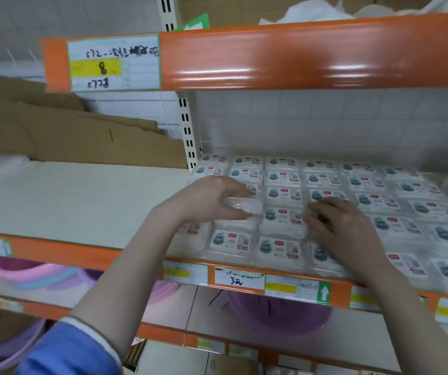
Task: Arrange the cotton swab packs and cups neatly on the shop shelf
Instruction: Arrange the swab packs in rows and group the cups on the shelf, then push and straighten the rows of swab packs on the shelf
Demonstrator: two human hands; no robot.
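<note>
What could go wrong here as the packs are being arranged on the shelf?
1. The pack gripped in the left hand could knock neighbouring packs out of their rows as it goes down.
2. The front-row packs lie at the shelf edge; the right hand might nudge one off.

At about eleven o'clock, a price label (113, 63) on the orange edge of the upper shelf (298, 54) carries handwriting beginning "572", a bold "8" on a yellow band, and "572" with a blurred last digit below. Toward six o'clock, a white tag (237, 277) on the middle shelf edge (55, 253) reads "3" plus one handwritten character. Just right of it, a label shows a white up-arrow on green (324, 293); print on the packs (282, 196) is too blurred to read.
</note>
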